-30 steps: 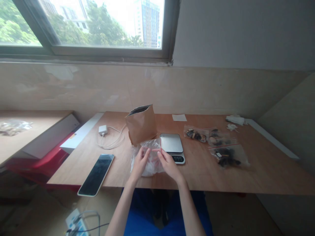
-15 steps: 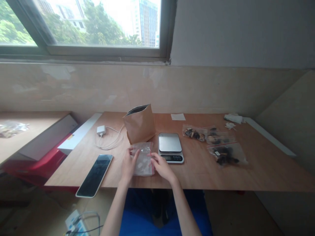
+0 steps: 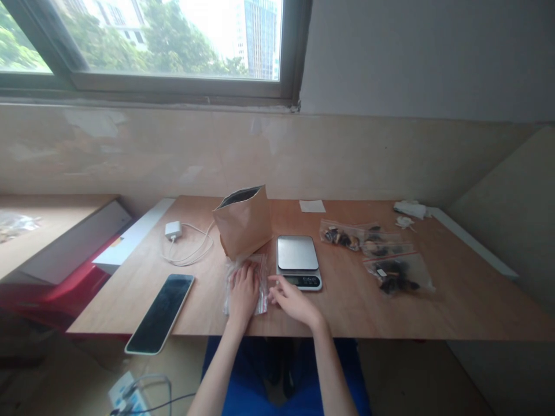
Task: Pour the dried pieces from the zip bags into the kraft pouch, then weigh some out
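Note:
My left hand (image 3: 244, 292) lies flat on a clear zip bag (image 3: 262, 299) with a red seal strip, its fingers stretched toward the paper pouch. Just right of that bag, my right hand (image 3: 288, 296) hovers with its index finger extended and the other fingers loosely bent; nothing shows in it. Behind the bag stands a brown paper pouch (image 3: 245, 224) with its mouth open. A kitchen scale (image 3: 298, 254) with a silver plate sits beyond my right hand, its plate bare.
A phone (image 3: 160, 312) overhangs the front left table edge. Behind it lies a white charger (image 3: 173, 229) with a coiled cable. Filled zip bags (image 3: 396, 274) hold dark pieces on the right. A white paper (image 3: 312, 206) lies at the back.
My left hand has moved right, from the bag's left edge onto its middle, pressing it flat. My right hand has come off the bag's right edge.

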The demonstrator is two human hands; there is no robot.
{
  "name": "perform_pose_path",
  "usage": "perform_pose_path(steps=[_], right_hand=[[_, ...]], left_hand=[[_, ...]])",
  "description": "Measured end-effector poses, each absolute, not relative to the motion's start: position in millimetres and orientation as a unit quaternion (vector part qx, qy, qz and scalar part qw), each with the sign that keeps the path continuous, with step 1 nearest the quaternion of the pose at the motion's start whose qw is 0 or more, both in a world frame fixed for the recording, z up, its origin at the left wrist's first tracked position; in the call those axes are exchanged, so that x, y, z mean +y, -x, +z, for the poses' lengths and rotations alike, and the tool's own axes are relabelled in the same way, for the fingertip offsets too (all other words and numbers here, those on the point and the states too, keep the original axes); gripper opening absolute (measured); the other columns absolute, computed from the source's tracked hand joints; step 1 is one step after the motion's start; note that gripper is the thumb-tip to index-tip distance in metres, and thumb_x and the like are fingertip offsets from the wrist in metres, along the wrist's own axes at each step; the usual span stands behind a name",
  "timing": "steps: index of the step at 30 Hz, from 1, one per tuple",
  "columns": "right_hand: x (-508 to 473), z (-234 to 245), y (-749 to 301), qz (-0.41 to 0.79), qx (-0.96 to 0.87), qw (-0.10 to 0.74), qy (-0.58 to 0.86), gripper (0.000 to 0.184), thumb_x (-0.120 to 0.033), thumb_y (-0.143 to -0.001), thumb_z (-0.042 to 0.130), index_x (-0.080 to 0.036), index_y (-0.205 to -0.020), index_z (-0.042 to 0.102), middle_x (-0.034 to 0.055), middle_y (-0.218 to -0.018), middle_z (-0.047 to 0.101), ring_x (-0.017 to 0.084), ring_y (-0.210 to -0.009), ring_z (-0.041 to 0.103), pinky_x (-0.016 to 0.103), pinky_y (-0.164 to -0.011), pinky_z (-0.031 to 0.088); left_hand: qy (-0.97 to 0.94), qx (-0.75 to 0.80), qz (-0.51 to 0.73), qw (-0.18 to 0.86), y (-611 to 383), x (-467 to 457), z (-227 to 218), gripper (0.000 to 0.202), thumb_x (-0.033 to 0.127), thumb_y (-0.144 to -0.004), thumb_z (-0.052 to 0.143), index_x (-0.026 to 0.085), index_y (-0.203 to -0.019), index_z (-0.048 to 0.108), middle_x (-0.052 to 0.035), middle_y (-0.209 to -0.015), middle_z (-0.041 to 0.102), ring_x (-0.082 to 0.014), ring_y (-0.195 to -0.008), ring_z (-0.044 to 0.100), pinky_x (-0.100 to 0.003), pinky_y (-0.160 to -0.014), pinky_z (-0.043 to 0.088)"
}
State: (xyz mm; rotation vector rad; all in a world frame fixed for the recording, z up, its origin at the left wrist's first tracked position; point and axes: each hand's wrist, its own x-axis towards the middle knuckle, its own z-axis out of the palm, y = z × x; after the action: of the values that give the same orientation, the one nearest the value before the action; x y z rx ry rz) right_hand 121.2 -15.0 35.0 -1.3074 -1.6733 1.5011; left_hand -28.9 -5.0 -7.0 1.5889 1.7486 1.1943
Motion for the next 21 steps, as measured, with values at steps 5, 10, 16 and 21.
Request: perform_pose_path(steps=[5, 10, 16, 21], right_hand=[[1.3, 56.2, -176.3, 0.459, -0.628, 0.399, 0.486, 0.030, -0.038, -0.090, 0.039, -0.022, -0.103, 0.061, 0.0059, -0.097, 0.066, 0.020, -0.096, 0.061, 0.037, -0.089, 0.045], [65.3, 30.2, -236.3, 0.106, -0.624, 0.421, 0.649, 0.035, -0.017, -0.079, 0.041, -0.014, -0.111, 0.056, 0.0184, -0.121, 0.053, 0.028, -0.119, 0.045, 0.046, -0.100, 0.034], [102.5, 6.4, -262.4, 0.010, -0.633, 0.214, 0.744, 0.043, -0.012, -0.077, 0.048, -0.015, -0.120, 0.052, 0.0189, -0.130, 0.046, 0.032, -0.120, 0.041, 0.049, -0.096, 0.030], [100.9, 7.1, -268.1, -0.009, -0.611, 0.249, 0.751, 0.028, -0.021, -0.082, 0.045, -0.019, -0.104, 0.062, 0.0132, -0.110, 0.059, 0.027, -0.103, 0.050, 0.043, -0.087, 0.032]], left_hand=[[-0.541, 0.631, 0.475, 0.290, 28.7, -2.7, -10.9, 0.028, 0.018, -0.075, 0.056, 0.024, -0.101, 0.064, -0.0105, -0.129, 0.054, -0.0281, -0.128, 0.037, -0.039, -0.112, 0.007], [-0.560, 0.647, 0.443, 0.267, 27.8, -3.4, -10.6, 0.030, 0.025, -0.076, 0.056, 0.026, -0.105, 0.063, -0.0087, -0.134, 0.050, -0.0263, -0.131, 0.034, -0.041, -0.112, 0.004], [-0.583, 0.645, 0.423, 0.255, 29.9, -3.9, -16.3, 0.035, 0.026, -0.075, 0.058, 0.028, -0.110, 0.063, -0.0091, -0.139, 0.046, -0.0276, -0.133, 0.031, -0.043, -0.112, 0.005], [-0.559, 0.645, 0.430, 0.294, 31.8, -3.5, -11.6, 0.035, 0.026, -0.073, 0.061, 0.031, -0.107, 0.063, -0.0071, -0.140, 0.045, -0.0257, -0.135, 0.029, -0.043, -0.112, 0.004]])
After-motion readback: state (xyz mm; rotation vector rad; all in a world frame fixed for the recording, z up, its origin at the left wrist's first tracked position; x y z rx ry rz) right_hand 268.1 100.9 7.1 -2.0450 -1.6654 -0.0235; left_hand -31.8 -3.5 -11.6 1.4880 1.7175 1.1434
